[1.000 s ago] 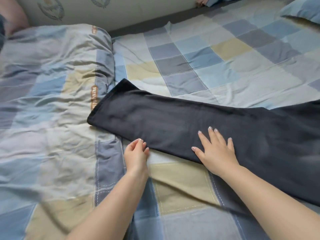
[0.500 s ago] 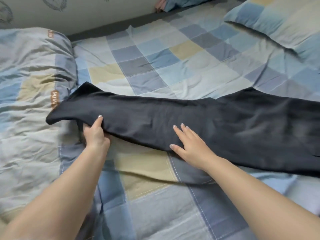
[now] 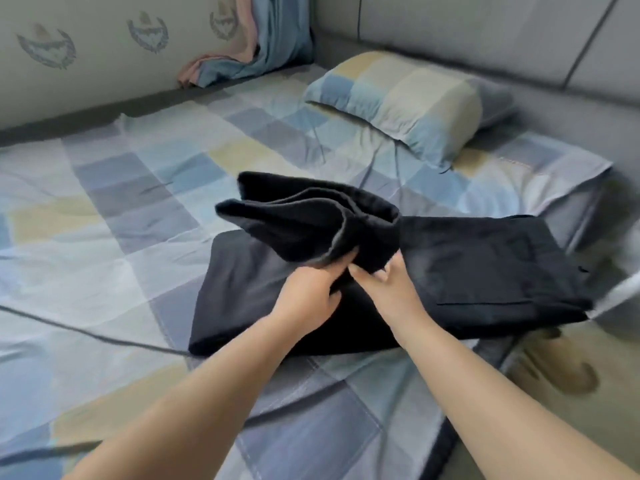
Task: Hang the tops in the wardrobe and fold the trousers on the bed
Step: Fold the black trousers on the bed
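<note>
the bed (image 3: pixel 145 188) is covered by a checked sheet in blue, grey and pale yellow squares, creased in places. dark trousers (image 3: pixel 485 271) lie on it towards the right, partly folded, their waist end near the bed's right edge. a pillow (image 3: pixel 408 102) in the same check rests at the head end. a blue and pink cloth (image 3: pixel 242 60) lies bunched at the far edge against the wall.

Dark trousers (image 3: pixel 467 268) on bed (image 3: pixel 138 188), leg end folded over, raised.
</note>
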